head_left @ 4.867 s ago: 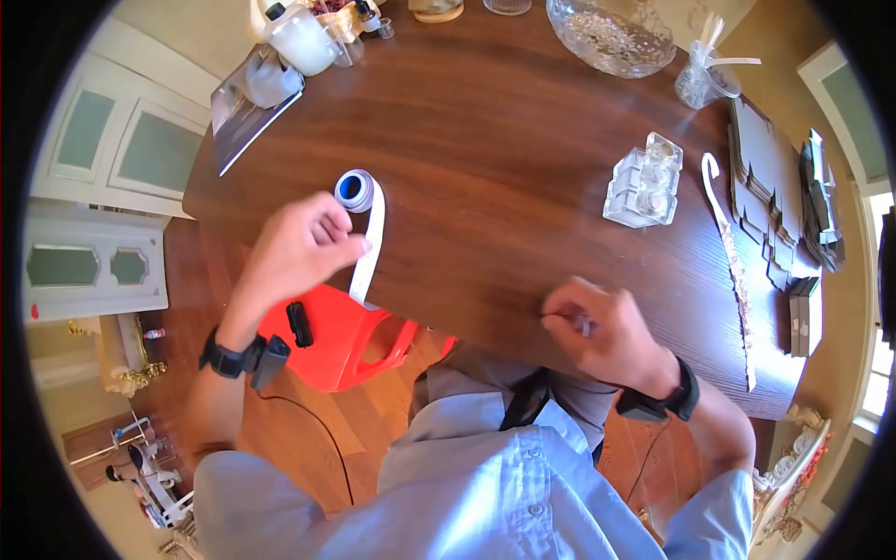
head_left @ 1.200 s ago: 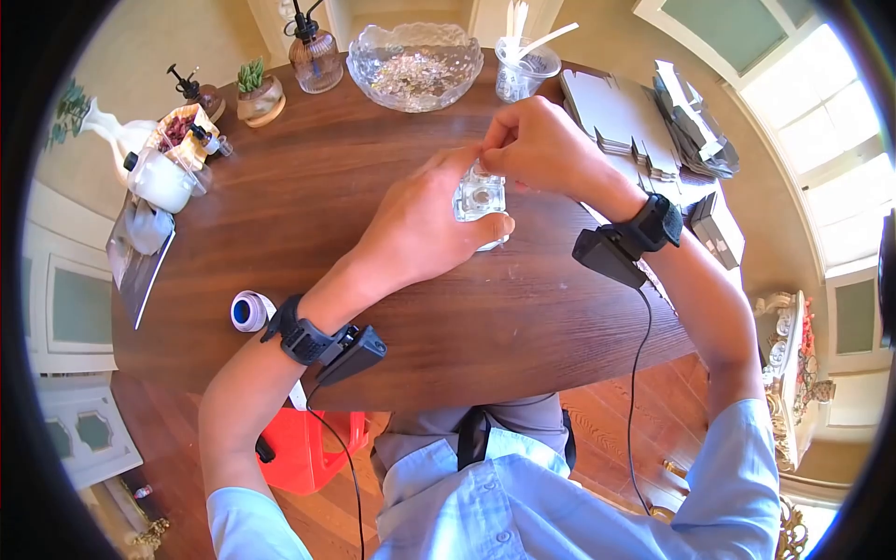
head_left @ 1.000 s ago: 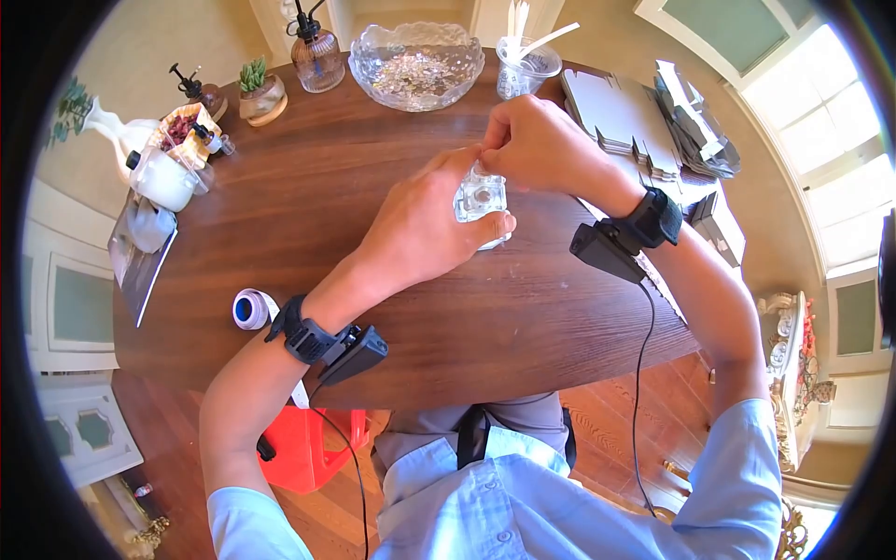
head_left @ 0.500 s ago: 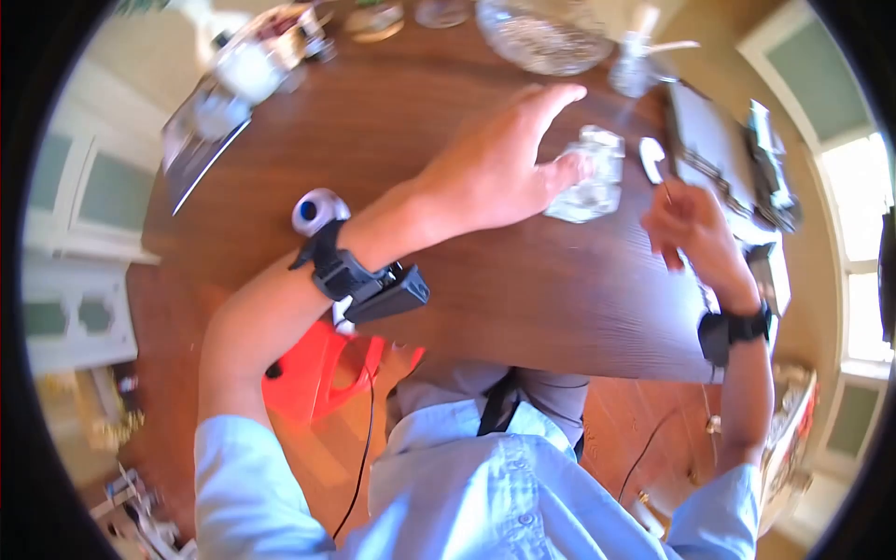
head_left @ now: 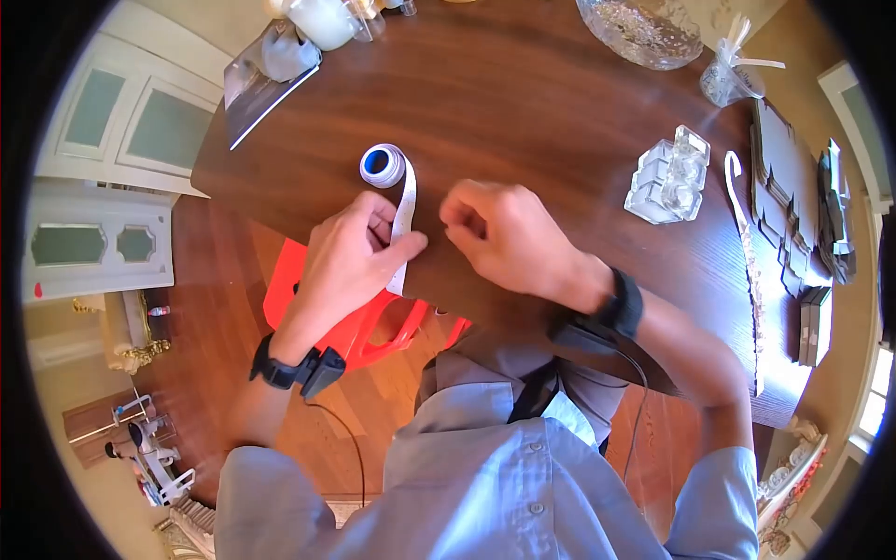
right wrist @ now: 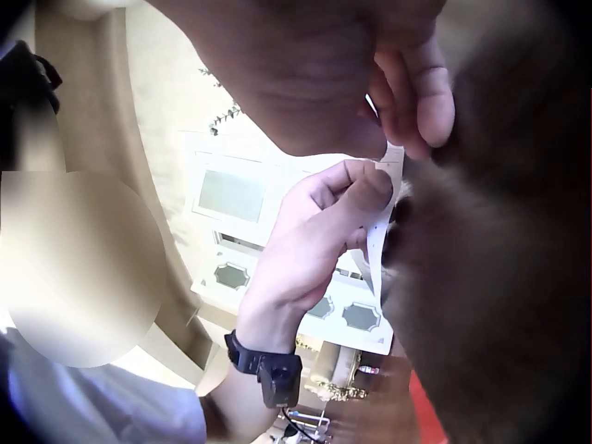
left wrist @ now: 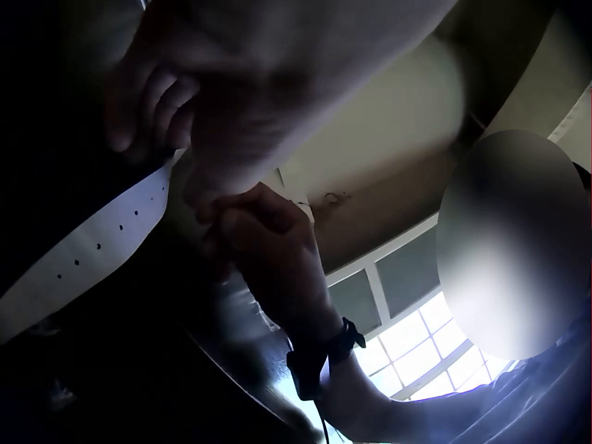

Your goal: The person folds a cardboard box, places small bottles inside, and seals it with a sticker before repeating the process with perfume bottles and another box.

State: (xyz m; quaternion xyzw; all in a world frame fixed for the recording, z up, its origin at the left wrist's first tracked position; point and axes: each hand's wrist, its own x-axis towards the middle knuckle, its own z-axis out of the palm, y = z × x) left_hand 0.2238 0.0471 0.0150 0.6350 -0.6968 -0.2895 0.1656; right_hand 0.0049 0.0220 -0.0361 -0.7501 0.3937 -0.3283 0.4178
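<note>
A roll of white ribbon-like strip [head_left: 381, 164] with a blue core sits on the table at the left, and its loose end runs over the table's front edge. My left hand [head_left: 359, 247] pinches this strip between thumb and fingers; small dark dots line the strip [left wrist: 116, 231] in the left wrist view. Beside it, my right hand [head_left: 518, 233] has curled fingers, with nothing visible in them. In the right wrist view its fingers [right wrist: 430, 106] are close to the strip's upper part [right wrist: 393, 166]. A clear, lidded box [head_left: 667, 177] stands open at the right.
A long strip [head_left: 747, 252] with shiny decoration lies right of the clear box, its far end curled. Grey flat boxes [head_left: 779, 177] are stacked beyond it. A glass bowl [head_left: 644, 33] and a cup of sticks [head_left: 728, 79] stand at the back. A red stool [head_left: 373, 327] is below the edge.
My left hand has left the clear box and come back to the white strip. My right hand has moved left from beside the decorated strip. The head view has turned.
</note>
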